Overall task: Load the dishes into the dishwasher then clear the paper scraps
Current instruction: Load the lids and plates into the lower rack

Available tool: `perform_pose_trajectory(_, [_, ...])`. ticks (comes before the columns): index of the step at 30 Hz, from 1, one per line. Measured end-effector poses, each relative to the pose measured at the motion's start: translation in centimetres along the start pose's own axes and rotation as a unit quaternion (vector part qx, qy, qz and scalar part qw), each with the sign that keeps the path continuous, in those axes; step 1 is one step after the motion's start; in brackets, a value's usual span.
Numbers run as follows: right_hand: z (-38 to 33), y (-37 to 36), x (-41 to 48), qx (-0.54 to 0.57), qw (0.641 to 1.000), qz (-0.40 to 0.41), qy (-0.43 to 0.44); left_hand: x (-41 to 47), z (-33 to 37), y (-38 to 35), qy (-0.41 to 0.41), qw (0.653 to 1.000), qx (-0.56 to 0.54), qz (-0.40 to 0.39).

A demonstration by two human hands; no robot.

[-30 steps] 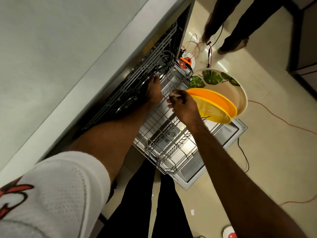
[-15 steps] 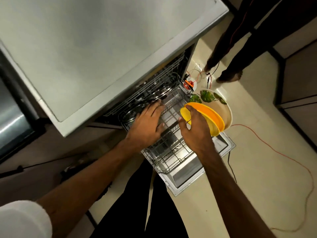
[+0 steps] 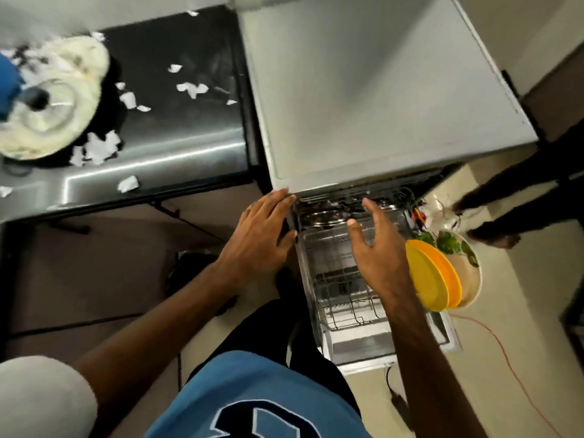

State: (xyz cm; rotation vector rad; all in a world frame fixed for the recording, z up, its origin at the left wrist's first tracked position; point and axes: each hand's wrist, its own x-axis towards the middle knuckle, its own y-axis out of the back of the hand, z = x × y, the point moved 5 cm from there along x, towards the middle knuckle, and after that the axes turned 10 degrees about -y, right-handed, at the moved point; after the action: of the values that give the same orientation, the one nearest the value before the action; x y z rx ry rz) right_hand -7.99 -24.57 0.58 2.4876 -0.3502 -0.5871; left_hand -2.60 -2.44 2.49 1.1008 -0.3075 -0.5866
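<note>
Orange and yellow plastic plates (image 3: 433, 276) stand at the right edge of the grey wire rack (image 3: 338, 308); left hand (image 3: 259, 238) lies flat, fingers straight, beside its left rim; right hand (image 3: 376, 248) hovers spread and empty above it.

Blurred white dishes (image 3: 76, 118) run off the left edge.

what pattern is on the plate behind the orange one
Cream plate with green leaves; head view.

The left hand (image 3: 262, 235) lies flat, palm down, fingers straight and close together, pointing away from the body. Near it on the right, the right hand (image 3: 379, 248) hovers with fingers spread and slightly bent, thumb toward the left hand, holding nothing. Both forearms are bare and reach forward.
</note>
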Motion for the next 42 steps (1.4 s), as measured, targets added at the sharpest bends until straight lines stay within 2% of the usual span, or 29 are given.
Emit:
perform_pose_trajectory(6, [-6.9,-4.0,-1.7,-0.027,0.995,-0.075,0.059,-6.4,-5.3,4.0,0.109,0.992,-0.022,0.066])
perform_pose_trajectory(11, [-12.1,-7.5,-2.1,-0.061,0.988,-0.105,0.098,-10.2,-9.8,7.7,0.161,0.979,-0.04,0.115])
perform_pose_trajectory(20, [-22.9,-19.0,-3.2,-0.022,0.978,-0.159,0.134,-17.9,-20.5,15.5,0.236,0.948,-0.088,0.192])
perform_pose_trajectory(28, [-29.5,-28.4,-3.9,-0.012,0.964,-0.224,0.143,-24.4,-28.5,17.3,0.306,0.922,-0.148,0.185])
perform_pose_trajectory(31, [-30.4,-29.6,-4.0,-0.021,0.96,-0.237,0.148,-25.3,-29.6,17.2,0.322,0.913,-0.165,0.188])
perform_pose_trajectory(37, [-32.5,-32.6,-4.1,-0.128,0.936,-0.27,0.187,-25.6,-32.3,17.6,0.352,0.897,-0.196,0.184])
perform_pose_trajectory(42, [-32.0,-36.6,-1.8,-0.29,0.89,-0.278,0.213,-24.7,-34.0,18.5,0.354,0.894,-0.207,0.18])
